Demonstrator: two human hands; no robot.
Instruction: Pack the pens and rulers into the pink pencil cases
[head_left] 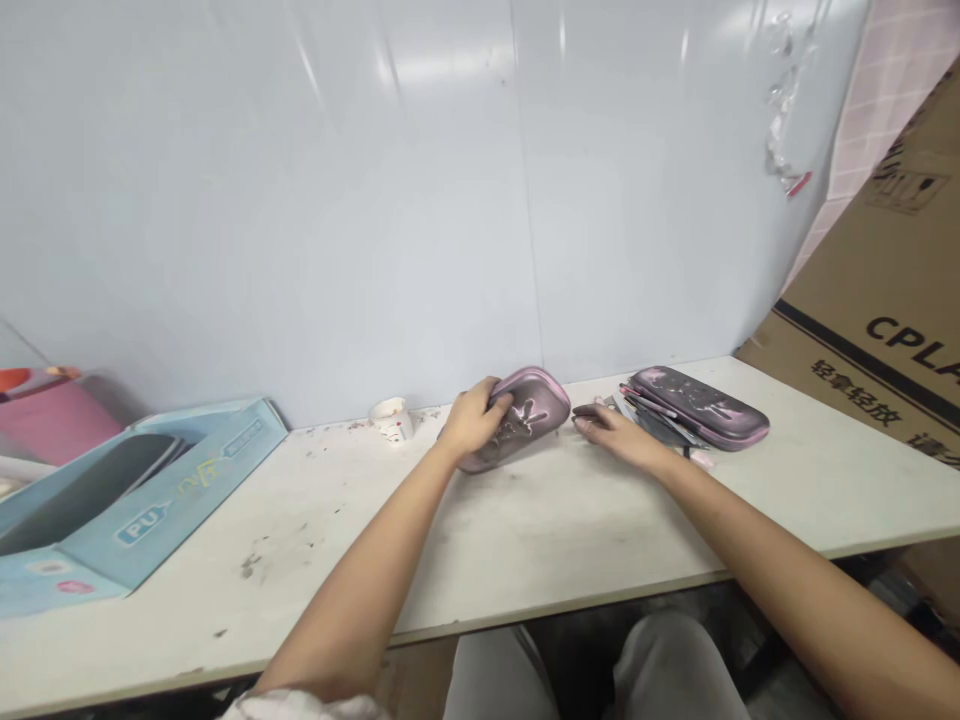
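My left hand [474, 422] grips a dark purple pencil case [536, 405] with a pink edge, holding it tilted just above or against the table. To the right of that case, my right hand [611, 432] has its fingers stretched out and holds nothing. Beyond the right hand lies a second pencil case [705, 400] of the same look. Several pens [660, 405] and other small stationery lie along its near left side, partly hidden behind my right hand and forearm.
A white paper cup [391, 420] stands near the wall. At the left, a light blue box [202, 490] holds dark cases, with a pink container [56, 415] behind. A large cardboard carton [862, 290] leans at the right. The table's front edge [562, 608] runs above my knees.
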